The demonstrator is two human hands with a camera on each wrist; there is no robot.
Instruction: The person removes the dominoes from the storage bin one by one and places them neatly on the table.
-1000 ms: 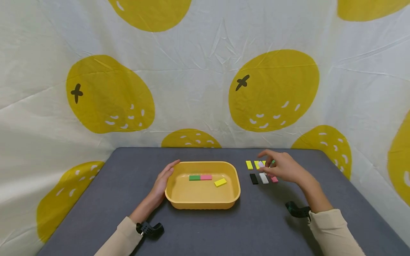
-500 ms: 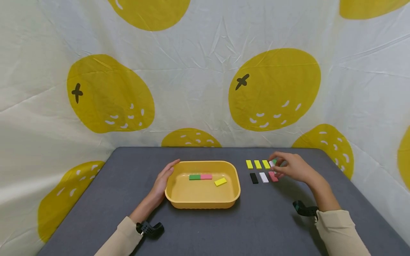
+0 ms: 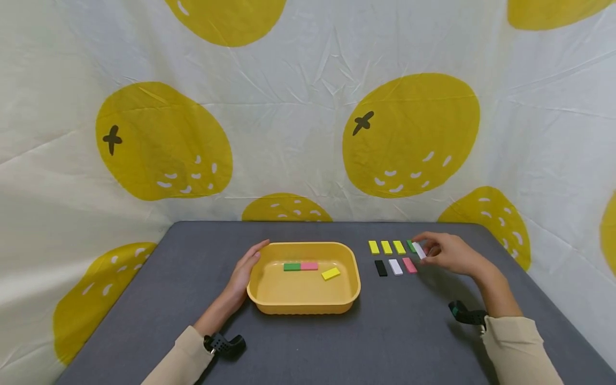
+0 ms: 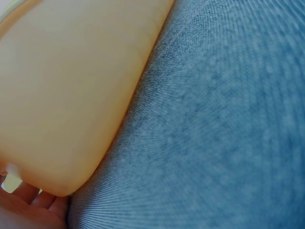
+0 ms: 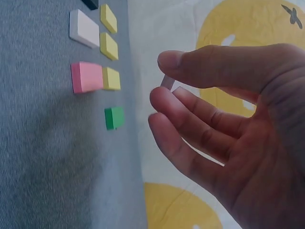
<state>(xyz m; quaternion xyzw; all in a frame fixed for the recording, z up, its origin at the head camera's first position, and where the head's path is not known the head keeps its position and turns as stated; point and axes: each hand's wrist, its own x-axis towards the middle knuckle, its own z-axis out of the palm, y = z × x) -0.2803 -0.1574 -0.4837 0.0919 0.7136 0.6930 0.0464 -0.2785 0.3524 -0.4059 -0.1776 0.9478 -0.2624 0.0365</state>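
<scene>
A white rectangular block [image 3: 420,251] is pinched between the thumb and fingers of my right hand [image 3: 445,252], raised at the right end of the blocks. In the right wrist view only a sliver of that block [image 5: 167,82] shows between the fingertips. Close beside it lies a green block [image 3: 411,246]. My left hand [image 3: 243,275] rests along the left side of a yellow plastic tub [image 3: 304,308], fingers extended. The tub holds a green block [image 3: 291,267] end to end with a pink block [image 3: 309,266], and a tilted yellow block [image 3: 330,274].
Right of the tub, three yellow blocks [image 3: 386,247] lie in the back row with the green one. In front of them are a black block [image 3: 380,268], a white block [image 3: 395,267] and a pink block [image 3: 409,265]. A fruit-printed cloth [image 3: 289,133] hangs behind the grey table [image 3: 308,353].
My right hand has moved right with the white block, from above the yellow blocks to beside the green one, uncovering the back row. The left hand and tub have stayed put.
</scene>
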